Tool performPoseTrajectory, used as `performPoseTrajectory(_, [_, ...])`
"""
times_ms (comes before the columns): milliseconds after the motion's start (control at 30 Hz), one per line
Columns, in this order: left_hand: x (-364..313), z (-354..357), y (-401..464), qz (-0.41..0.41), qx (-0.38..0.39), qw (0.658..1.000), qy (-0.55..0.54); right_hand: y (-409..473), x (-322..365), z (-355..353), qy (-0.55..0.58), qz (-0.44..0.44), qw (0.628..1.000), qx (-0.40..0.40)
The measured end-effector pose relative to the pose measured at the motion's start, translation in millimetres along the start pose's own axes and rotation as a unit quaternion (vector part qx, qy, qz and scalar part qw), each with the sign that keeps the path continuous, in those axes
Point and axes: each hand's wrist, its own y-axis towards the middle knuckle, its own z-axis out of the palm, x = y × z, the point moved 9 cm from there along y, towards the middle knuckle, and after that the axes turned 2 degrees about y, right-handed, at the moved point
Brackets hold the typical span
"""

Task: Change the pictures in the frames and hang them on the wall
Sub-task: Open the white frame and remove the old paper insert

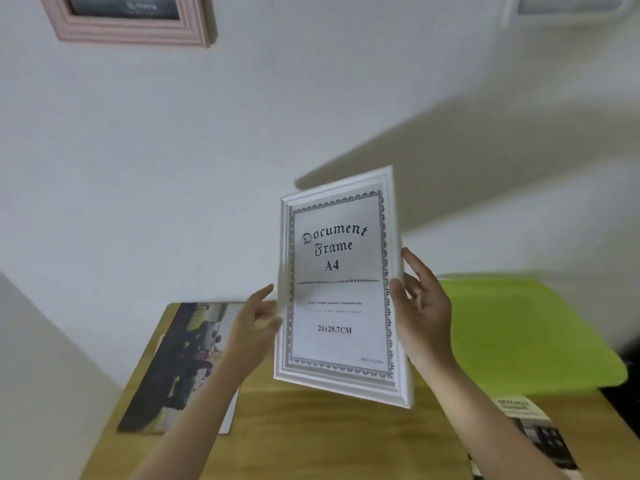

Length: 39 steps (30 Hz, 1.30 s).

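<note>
I hold a white picture frame [341, 285] upright in the air above the wooden table [311, 438]; its front faces me and shows a "Document Frame A4" insert sheet. My left hand [254, 327] grips the frame's left edge low down. My right hand [420, 303] grips its right edge, thumb on the front, fingers behind. A pink frame [128, 27] with a dark picture hangs on the wall at the upper left. Part of another white frame [568, 8] shows on the wall at the top right. A printed picture [176, 365] lies flat on the table's left side.
A lime-green chair or tray [526, 334] stands right of the table. A printed leaflet [533, 434] lies at the table's right front corner. The white wall [242, 150] fills the space behind, with a second wall [41, 358] close at the left.
</note>
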Motion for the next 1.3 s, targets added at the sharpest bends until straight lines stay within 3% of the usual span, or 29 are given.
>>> performPoseTrajectory(100, [-7,12,-4,0.009,0.007,1.0,0.016,-28,-16,6,-0.026,0.039,0.999,0.001])
performPoseTrajectory(300, [-82,46,-13,0.101,0.102,0.989,-0.037,-67,-29,29,-0.058,0.055,0.997,0.0])
performPoseTrajectory(433, [-104,58,-9,0.114,0.128,0.985,0.007,-80,-34,43,-0.057,0.058,0.997,-0.002])
performPoseTrajectory(733, [-100,12,7,0.091,-0.015,0.995,0.041,-78,-45,69,-0.012,0.061,0.995,0.074])
performPoseTrajectory(900, [-81,-18,12,0.062,-0.041,0.996,0.057,-68,-103,41,-0.081,0.139,0.987,0.024])
performPoseTrajectory(1033, [-56,-41,18,0.034,-0.061,0.997,0.03,-79,-156,28,-0.082,0.247,0.965,0.036])
performPoseTrajectory(1200, [-8,-59,23,-0.016,-0.105,0.994,-0.03,-89,-173,18,-0.102,0.259,0.96,0.025])
performPoseTrajectory(1300, [21,-58,20,-0.036,-0.114,0.993,0.002,-95,-181,15,-0.117,0.261,0.958,0.011])
